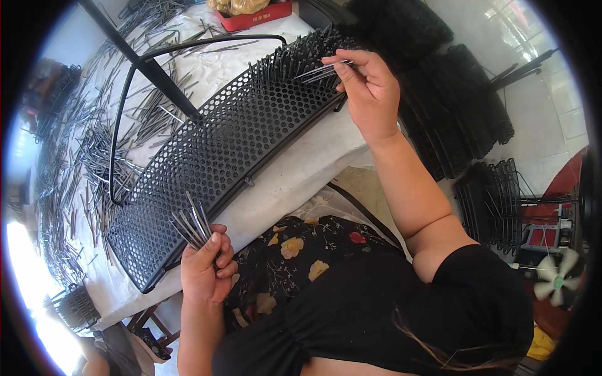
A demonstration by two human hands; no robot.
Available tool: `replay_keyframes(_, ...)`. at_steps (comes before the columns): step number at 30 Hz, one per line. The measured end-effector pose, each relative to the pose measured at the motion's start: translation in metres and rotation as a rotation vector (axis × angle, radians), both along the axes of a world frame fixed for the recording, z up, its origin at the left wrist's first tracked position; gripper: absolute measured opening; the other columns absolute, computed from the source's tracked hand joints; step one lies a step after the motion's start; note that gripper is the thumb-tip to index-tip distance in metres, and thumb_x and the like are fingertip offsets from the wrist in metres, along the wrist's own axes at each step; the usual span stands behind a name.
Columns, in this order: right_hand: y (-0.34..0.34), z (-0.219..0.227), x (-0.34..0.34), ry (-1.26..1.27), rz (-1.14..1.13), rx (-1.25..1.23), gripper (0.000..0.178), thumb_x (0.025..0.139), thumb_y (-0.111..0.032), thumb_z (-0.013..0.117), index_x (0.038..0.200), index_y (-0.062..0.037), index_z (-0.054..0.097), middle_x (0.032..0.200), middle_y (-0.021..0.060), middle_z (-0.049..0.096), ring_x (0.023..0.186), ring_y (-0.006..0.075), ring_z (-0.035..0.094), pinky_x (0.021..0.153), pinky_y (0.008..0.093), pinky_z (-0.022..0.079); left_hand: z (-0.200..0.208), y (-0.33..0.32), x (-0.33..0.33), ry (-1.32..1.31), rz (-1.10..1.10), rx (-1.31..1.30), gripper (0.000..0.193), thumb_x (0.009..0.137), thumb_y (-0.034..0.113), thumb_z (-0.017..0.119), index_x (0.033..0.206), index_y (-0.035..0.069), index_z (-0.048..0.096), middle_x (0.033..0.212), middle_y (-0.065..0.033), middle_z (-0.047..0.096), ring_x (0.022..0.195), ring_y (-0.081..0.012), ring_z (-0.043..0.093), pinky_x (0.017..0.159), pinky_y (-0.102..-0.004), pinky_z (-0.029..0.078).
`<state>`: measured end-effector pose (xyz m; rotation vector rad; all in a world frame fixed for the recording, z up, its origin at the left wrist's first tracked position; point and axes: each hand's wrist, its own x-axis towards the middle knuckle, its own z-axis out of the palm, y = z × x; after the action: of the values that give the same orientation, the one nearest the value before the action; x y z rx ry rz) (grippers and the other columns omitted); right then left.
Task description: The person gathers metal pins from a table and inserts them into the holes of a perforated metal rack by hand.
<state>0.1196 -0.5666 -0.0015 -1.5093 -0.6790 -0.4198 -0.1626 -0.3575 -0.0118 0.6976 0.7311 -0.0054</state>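
1. Several rods (193, 220) are gripped in the left hand (210, 266), its fingers curled closed around their lower ends, by the front edge of the tray (182, 163).
2. A few thin rods (316, 73) are pinched between thumb and fingers of the right hand (370, 88), slanted, with tips toward the standing rods (276, 66) crowded at the tray's far end.
3. The tray is set along the edge of the table (301, 169); loose rods (103, 156) are strewn beyond it.
4. Each rod would best be released singly, and turned steep before its tip is guided into a hole.
5. Standing rods should not be brushed by the wrist; the left bunch is best kept loosely fanned, for easy picking.
6. Whether the pinched tips touch the standing rods cannot be told. Holes under the crowd are hidden, rods cannot be counted, and the leftmost loose ones are blurred.
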Motion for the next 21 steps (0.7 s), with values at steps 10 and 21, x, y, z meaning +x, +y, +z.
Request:
replay_keyframes(10, 0.001, -0.010, 0.002, -0.233, -0.067, -0.217, 0.012, 0.087, 0.000, 0.064, 0.098, -0.0021, 0.063, 0.086, 0.0080, 0.071, 0.072, 0.0113, 0.067, 0.062, 0.0224, 0.051, -0.002, -0.002, 0.001, -0.001, -0.004, 0.042, 0.021, 0.088, 0.011, 0.065, 0.105, 0.001, 0.056, 0.074, -0.0016, 0.051, 0.055, -0.0065, 0.040, 0.041, -0.0177, 0.029)
replay_keyframes(21, 0.013, -0.007, -0.004, -0.005, -0.056, 0.028, 0.008, 0.087, 0.001, 0.065, 0.095, 0.0006, 0.063, 0.085, 0.0100, 0.070, 0.074, 0.0133, 0.068, 0.065, 0.0228, 0.053, -0.002, -0.003, 0.002, 0.023, 0.004, 0.055, 0.017, 0.089, 0.006, 0.063, 0.103, 0.000, 0.056, 0.074, -0.0034, 0.052, 0.055, -0.0067, 0.040, 0.041, -0.0175, 0.030)
